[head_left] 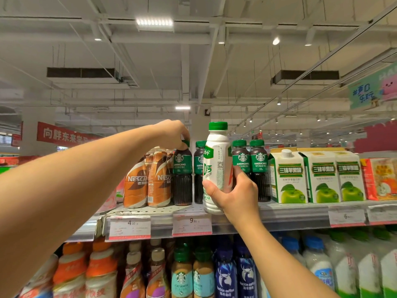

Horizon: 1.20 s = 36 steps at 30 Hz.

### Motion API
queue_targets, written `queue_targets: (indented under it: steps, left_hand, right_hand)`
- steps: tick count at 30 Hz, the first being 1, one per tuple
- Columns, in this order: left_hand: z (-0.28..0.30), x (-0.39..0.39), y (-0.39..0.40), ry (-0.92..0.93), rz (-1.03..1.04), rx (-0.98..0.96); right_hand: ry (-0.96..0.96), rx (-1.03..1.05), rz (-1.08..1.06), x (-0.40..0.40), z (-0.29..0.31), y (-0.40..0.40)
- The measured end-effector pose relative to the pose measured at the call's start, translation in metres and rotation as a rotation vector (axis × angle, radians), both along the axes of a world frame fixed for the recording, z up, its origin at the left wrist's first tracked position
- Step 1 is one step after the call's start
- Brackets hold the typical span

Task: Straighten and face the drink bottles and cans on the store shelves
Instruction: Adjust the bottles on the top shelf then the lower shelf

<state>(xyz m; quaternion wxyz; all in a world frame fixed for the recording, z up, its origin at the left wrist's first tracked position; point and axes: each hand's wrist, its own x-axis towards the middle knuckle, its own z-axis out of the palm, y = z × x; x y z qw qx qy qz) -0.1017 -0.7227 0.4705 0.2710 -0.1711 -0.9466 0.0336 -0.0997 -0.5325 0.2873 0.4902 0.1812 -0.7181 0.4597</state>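
Right hand [238, 196] wrapped round white bottle [217, 166] held upright at the shelf [279, 214] front edge — left hand [174, 134] fingertips pinching the cap of an Americano bottle [182, 175] standing behind that edge.

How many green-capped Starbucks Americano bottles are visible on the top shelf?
4 in one row on the top shelf: one gripped at the cap by the left hand, one partly behind the white bottle in the right hand, two right of it. More may be hidden.
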Motion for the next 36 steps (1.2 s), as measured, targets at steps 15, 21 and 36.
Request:
queue_targets:
  steps: [15, 21, 36]
  left_hand:
    - [-0.013, -0.013, 0.000, 0.094, 0.002, 0.080]
    - [-0.012, -0.010, 0.000, 0.129, 0.047, 0.045]
    - [-0.050, 0.053, -0.026, 0.386, 0.060, -0.023]
  right_hand:
    - [0.017, 0.008, 0.000, -0.003, -0.001, 0.001]
    - [0.021, 0.007, 0.021, 0.000, 0.001, 0.000]
    - [0.032, 0.016, 0.057, 0.006, 0.001, 0.001]
